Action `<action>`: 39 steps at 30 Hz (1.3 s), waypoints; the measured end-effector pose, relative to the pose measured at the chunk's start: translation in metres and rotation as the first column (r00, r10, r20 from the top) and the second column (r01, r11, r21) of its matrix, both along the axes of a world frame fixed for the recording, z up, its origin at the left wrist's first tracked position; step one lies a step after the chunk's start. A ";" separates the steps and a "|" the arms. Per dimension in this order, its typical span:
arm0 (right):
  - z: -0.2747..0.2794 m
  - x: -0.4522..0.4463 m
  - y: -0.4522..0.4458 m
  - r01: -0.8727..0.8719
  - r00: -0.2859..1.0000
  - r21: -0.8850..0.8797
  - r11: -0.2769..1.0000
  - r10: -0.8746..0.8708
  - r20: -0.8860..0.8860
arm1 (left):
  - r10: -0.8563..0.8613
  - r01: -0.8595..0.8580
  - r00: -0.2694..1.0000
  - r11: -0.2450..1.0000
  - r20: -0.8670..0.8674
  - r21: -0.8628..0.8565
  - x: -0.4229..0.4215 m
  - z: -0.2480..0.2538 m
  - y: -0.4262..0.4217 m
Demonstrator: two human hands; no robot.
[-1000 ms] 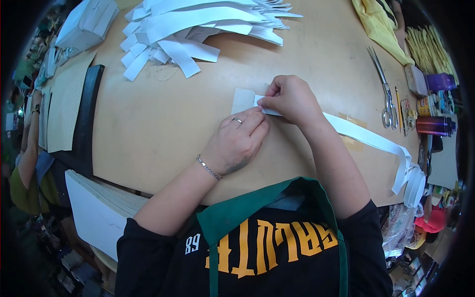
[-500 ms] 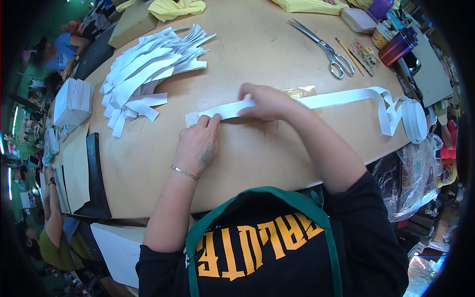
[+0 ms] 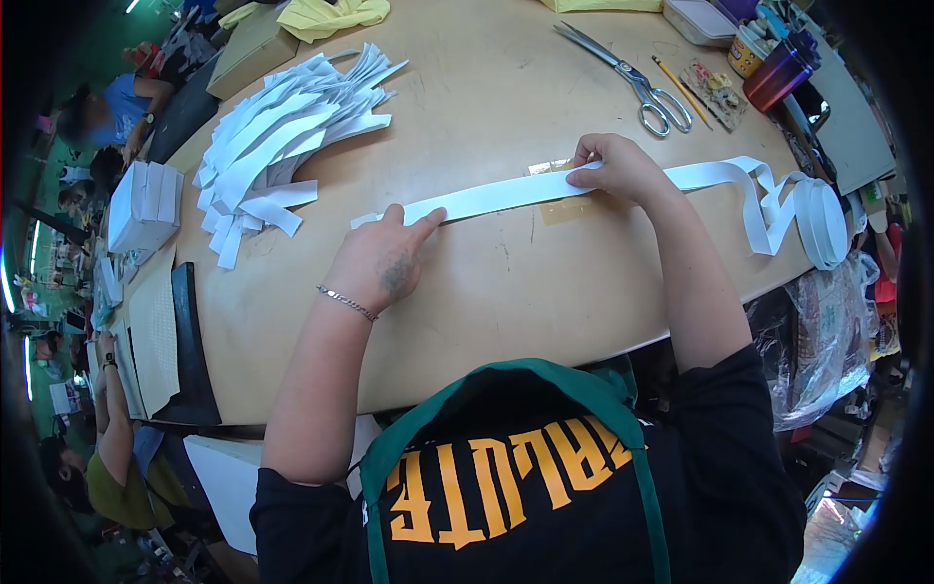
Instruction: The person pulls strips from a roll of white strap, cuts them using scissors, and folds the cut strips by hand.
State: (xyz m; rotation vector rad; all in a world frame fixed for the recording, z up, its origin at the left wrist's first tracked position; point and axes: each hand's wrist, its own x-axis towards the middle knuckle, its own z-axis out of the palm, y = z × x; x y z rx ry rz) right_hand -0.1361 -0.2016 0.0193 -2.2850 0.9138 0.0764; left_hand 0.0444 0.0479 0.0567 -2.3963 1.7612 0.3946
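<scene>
A white elastic-like band (image 3: 501, 197) runs nearly straight across the table between my hands. My left hand (image 3: 377, 258) holds its left end down on the tabletop, thumb and forefinger pressing on it. Farther right, my right hand (image 3: 620, 170) pinches the band between thumb and fingers, beside strips of clear brownish tape (image 3: 566, 211) on the table. Beyond that hand the band loops loosely to its roll (image 3: 822, 224), which stands at the table's right edge. A heap of cut white strips (image 3: 282, 136) lies to the upper left of my left hand.
Scissors (image 3: 637, 83), a pencil (image 3: 681, 92) and a small clear packet (image 3: 715, 94) lie at the upper right. A dark bottle (image 3: 781, 73) stands near them. White boxes (image 3: 144, 206) and a brown box (image 3: 253, 54) are leftward. Other people sit beyond the left edge.
My right hand has slid right along the band, away from my left hand, and the stretch between them is now longer and straighter. My left hand has shifted slightly left.
</scene>
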 end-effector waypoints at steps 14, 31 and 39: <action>-0.024 -0.012 0.125 -0.101 0.954 -0.595 0.797 0.247 0.169 | -0.058 0.057 0.998 0.996 0.015 0.063 0.000 0.004 -0.008; -0.026 -0.006 0.124 -0.154 0.976 -0.496 0.854 0.211 0.061 | -0.502 0.309 0.841 0.753 -0.204 -0.581 -0.032 -0.020 -0.057; -0.026 -0.006 0.124 -0.164 0.972 -0.494 0.854 0.227 0.068 | -0.499 0.194 0.808 0.726 -0.312 -0.660 -0.009 -0.060 -0.065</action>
